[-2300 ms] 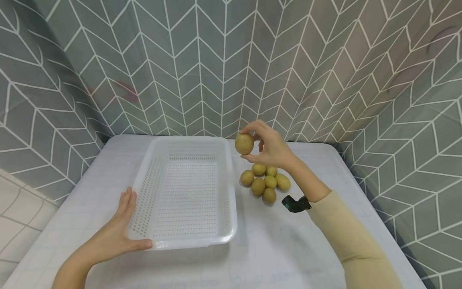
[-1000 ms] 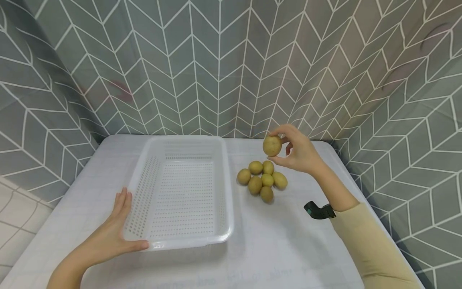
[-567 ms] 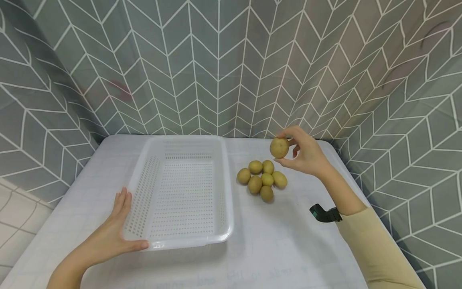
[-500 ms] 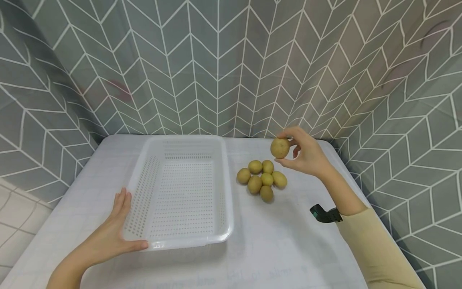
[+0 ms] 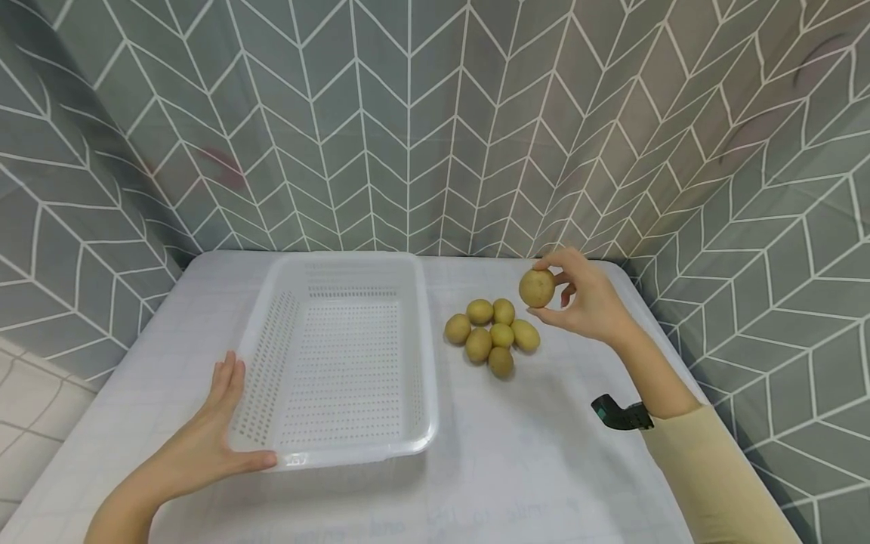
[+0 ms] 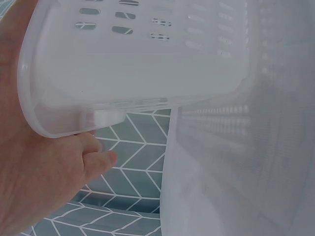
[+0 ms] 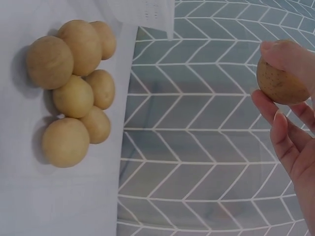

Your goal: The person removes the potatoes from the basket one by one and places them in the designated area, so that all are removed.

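Observation:
In the head view, my right hand (image 5: 586, 301) pinches a round, yellow-brown potato (image 5: 537, 289) between thumb and fingers, above the back right of the table. Dark specks mark the potato (image 7: 280, 78) in the right wrist view. Several more potatoes (image 5: 478, 345) lie in a close cluster on the table, left of and below that hand. My left hand (image 5: 204, 446) rests at the near left corner of a white perforated plastic basket (image 5: 430, 408), fingers straight along its left side and thumb on the front rim. Nothing lies inside the basket.
A white cloth (image 5: 516, 468) covers the table. Grey curtains (image 5: 381, 136) with white chevron lines hang behind and on both sides. A dark wrist camera (image 5: 620, 414) sits on the right wrist, at the beige sleeve (image 5: 714, 476).
The right hand has carried the potato rightward from beside the basket, past the cluster, and lately lowered it slightly. The left hand has stayed on the basket's corner.

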`<state>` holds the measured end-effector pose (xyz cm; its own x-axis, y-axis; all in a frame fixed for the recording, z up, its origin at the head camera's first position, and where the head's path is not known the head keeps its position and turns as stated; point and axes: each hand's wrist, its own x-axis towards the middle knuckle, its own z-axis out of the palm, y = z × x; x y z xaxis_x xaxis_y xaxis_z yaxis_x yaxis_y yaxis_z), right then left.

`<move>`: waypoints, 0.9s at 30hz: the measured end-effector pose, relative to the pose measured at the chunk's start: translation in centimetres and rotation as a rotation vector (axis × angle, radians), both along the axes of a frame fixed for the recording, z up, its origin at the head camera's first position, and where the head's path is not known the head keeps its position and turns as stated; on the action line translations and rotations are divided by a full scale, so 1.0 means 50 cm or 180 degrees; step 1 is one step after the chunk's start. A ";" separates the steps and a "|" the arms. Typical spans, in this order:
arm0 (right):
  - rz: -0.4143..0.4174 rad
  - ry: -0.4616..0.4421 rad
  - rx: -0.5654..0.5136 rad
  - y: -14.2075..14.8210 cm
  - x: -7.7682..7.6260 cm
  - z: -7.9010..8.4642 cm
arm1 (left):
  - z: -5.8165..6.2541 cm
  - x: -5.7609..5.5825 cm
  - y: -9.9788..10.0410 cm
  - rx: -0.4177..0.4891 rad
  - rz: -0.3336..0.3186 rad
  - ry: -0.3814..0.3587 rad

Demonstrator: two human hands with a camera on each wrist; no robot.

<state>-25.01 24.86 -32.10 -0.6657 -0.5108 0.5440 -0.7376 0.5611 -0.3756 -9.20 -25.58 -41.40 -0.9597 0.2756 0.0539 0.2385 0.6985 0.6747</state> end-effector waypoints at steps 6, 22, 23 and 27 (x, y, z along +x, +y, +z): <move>-0.0062 -0.0130 0.0012 0.012 0.007 -0.025 | 0.001 -0.002 0.000 -0.0017 0.0006 -0.0019; -0.0085 -0.0427 -0.0085 0.034 0.020 -0.097 | -0.003 0.001 -0.001 -0.0007 -0.0002 -0.0005; -0.0077 -0.0470 -0.0083 0.035 0.020 -0.105 | -0.003 0.001 -0.001 -0.0007 -0.0007 -0.0004; -0.0052 -0.0695 -0.0064 0.038 0.024 -0.134 | -0.001 -0.001 -0.001 -0.0014 -0.0006 0.0002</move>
<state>-23.82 26.78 -38.82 -0.7769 -0.4895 0.3960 -0.6283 0.5631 -0.5368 -9.23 -25.63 -41.44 -0.9592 0.2777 0.0532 0.2402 0.7009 0.6716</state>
